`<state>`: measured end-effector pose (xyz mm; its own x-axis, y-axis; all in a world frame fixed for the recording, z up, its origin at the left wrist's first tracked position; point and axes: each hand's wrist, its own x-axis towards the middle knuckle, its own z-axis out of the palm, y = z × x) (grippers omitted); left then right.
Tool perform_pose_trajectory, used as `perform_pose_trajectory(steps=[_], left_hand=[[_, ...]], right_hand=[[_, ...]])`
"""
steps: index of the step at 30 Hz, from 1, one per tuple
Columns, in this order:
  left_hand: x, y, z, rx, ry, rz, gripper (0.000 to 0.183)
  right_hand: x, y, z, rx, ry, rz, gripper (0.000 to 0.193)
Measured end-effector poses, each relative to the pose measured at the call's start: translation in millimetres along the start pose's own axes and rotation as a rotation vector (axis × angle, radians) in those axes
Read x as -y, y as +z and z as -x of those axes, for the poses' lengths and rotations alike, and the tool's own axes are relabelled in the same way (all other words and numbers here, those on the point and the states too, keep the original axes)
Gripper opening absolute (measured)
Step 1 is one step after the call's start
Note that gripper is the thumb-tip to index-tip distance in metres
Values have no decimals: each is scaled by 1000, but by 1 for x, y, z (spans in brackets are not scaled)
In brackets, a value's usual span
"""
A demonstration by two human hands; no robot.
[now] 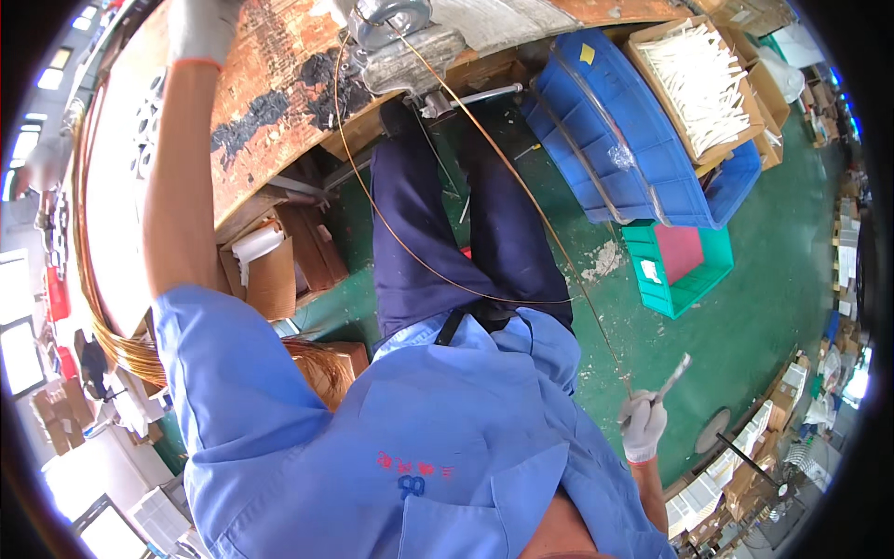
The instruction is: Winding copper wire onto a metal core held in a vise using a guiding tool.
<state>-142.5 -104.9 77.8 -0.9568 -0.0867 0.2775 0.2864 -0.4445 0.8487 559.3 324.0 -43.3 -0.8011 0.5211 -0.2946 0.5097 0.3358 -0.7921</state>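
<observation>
My right hand (643, 427), in a whitish glove, is out at the lower right beyond my lap. Its fingers are closed around the lower end of a copper-coloured wire (526, 189), and a narrow grey strip-like tool (674, 376) sticks up from the same grip. The wire runs taut up to a grey metal vise (410, 58) at the bench edge. A second, thinner stretch of wire (377, 211) curves from there across my thighs. My left hand (201, 33), also gloved, is over the bench at the upper left; its fingers are blurred and partly cut off.
A worn wooden bench (265, 70) with black smears lies ahead. Left of me hangs a large coil of copper-coloured wire (90, 279). Blue crates (596, 121), a carton of white sticks (700, 79) and a green bin (684, 296) stand at the right on the green floor.
</observation>
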Motion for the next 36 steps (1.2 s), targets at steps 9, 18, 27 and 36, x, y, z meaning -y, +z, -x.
perform_pose_trajectory(steps=[9,18,27,36], left_hand=[[36,51,146,401,285,-651,48],[69,42,167,221,288,-448,44],[55,40,170,220,496,-798,45],[66,88,220,65,987,-768,70]], right_hand=[[43,59,-136,431,189,516,31],[183,115,-203,625,-187,-44,27],[56,23,-84,543,528,139,41],[-86,47,-13,429,564,47,43]])
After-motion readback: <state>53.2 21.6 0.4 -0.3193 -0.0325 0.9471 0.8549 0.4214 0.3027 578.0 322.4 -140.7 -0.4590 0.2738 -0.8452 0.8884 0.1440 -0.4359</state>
